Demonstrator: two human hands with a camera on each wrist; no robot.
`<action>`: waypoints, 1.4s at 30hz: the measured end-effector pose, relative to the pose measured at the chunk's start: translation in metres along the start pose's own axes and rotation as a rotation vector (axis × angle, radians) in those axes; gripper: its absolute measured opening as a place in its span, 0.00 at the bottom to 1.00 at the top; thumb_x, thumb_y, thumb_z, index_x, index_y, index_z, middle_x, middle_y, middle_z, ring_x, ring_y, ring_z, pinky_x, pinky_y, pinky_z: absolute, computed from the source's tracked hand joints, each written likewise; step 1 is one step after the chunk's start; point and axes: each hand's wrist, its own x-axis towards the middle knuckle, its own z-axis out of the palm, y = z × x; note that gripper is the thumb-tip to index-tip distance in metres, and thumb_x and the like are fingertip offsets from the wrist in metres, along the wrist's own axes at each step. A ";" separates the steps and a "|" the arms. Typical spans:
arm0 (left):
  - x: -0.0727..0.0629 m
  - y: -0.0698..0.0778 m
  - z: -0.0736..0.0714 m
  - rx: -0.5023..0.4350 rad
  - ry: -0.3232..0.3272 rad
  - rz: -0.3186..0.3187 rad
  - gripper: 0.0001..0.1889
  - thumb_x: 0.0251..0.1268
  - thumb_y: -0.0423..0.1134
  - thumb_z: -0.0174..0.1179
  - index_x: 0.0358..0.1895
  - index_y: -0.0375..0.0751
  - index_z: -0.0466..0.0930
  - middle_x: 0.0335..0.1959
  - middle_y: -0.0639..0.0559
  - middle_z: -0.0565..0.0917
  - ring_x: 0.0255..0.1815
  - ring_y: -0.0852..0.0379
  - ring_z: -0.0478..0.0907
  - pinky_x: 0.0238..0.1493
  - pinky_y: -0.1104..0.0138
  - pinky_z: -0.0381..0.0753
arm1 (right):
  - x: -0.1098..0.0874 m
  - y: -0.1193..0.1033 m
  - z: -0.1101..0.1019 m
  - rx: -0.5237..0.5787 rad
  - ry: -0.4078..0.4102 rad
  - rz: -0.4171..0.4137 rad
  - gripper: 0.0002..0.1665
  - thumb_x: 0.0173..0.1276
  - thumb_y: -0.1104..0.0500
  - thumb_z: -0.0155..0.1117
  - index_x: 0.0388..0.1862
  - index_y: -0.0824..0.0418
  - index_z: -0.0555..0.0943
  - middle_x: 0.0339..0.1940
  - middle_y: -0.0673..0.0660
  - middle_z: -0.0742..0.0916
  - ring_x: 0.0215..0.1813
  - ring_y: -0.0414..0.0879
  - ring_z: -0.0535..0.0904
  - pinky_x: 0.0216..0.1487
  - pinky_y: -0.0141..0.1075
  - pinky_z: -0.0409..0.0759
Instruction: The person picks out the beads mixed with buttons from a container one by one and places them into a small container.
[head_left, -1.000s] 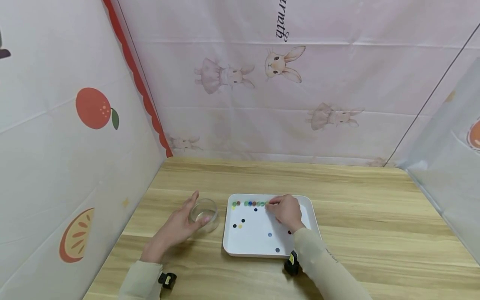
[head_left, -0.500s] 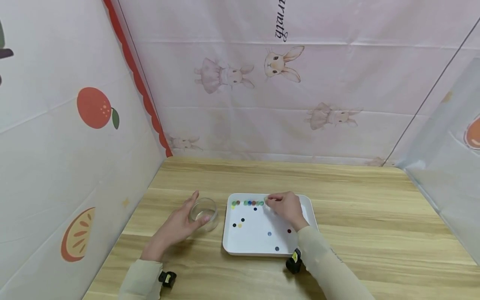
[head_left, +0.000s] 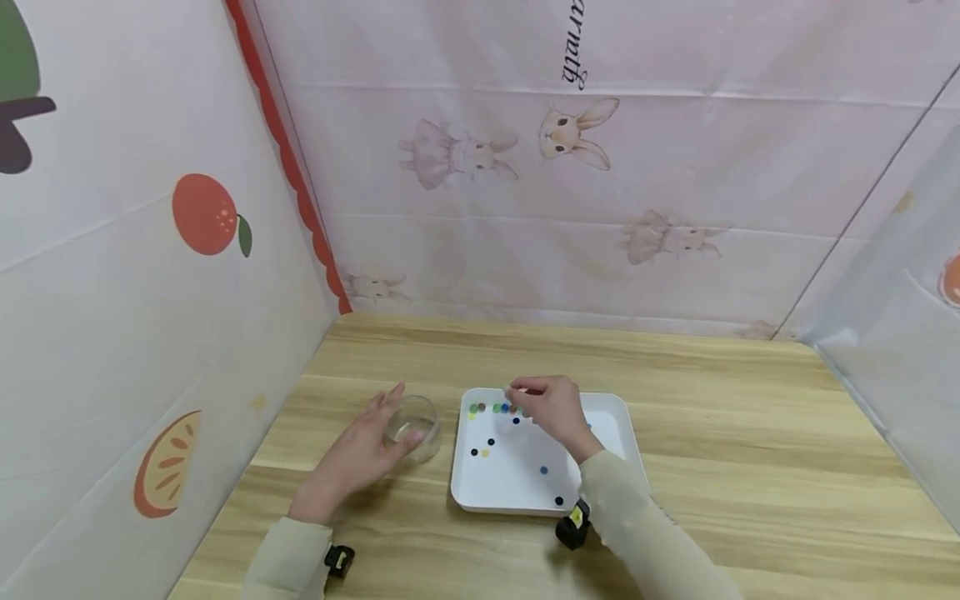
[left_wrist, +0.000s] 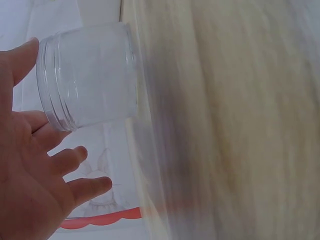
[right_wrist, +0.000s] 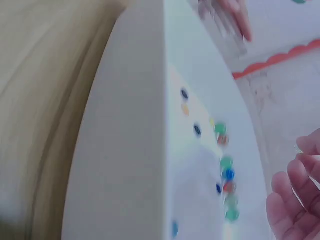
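My left hand holds a clear, lidless plastic jar that stands on the table left of the tray. Its thumb and forefinger lie at opposite sides of the jar's rim, the other fingers spread. Over the far edge of a white tray, my right hand pinches a small clear marble between thumb and forefinger, raised above the tray floor. Along the tray's far wall runs a row of glass marbles in green, red-brown and blue, such as a blue marble. The right hand partly covers this row in the head view.
Several small dark round pieces, such as a black one, lie scattered in the tray, along with a yellow piece and a blue one. The wooden table meets printed cloth walls at the back and sides.
My right hand has lifted the clear marble from the right end of the row and moved left with it, over the tray's far edge. The left hand has stayed at the jar.
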 end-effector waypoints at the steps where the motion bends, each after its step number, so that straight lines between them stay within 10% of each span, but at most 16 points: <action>1: 0.000 0.000 0.000 -0.001 0.002 0.004 0.48 0.77 0.66 0.55 0.87 0.45 0.47 0.83 0.34 0.61 0.83 0.32 0.60 0.78 0.32 0.61 | -0.001 -0.004 0.003 0.002 -0.011 -0.010 0.16 0.70 0.50 0.75 0.52 0.54 0.92 0.41 0.54 0.94 0.37 0.48 0.89 0.36 0.33 0.84; 22: -0.001 0.005 -0.001 0.148 0.061 0.079 0.41 0.76 0.64 0.57 0.81 0.40 0.64 0.84 0.38 0.62 0.87 0.30 0.48 0.76 0.22 0.47 | -0.011 -0.044 0.074 -0.029 -0.201 -0.244 0.12 0.71 0.51 0.73 0.47 0.55 0.94 0.42 0.53 0.94 0.36 0.38 0.83 0.34 0.32 0.81; 42: -0.005 0.003 0.003 0.280 0.114 0.065 0.41 0.77 0.68 0.52 0.82 0.46 0.65 0.83 0.43 0.62 0.87 0.30 0.48 0.76 0.21 0.33 | -0.009 -0.041 0.094 -0.063 -0.242 -0.272 0.10 0.71 0.53 0.73 0.46 0.55 0.94 0.32 0.52 0.93 0.24 0.36 0.74 0.23 0.27 0.71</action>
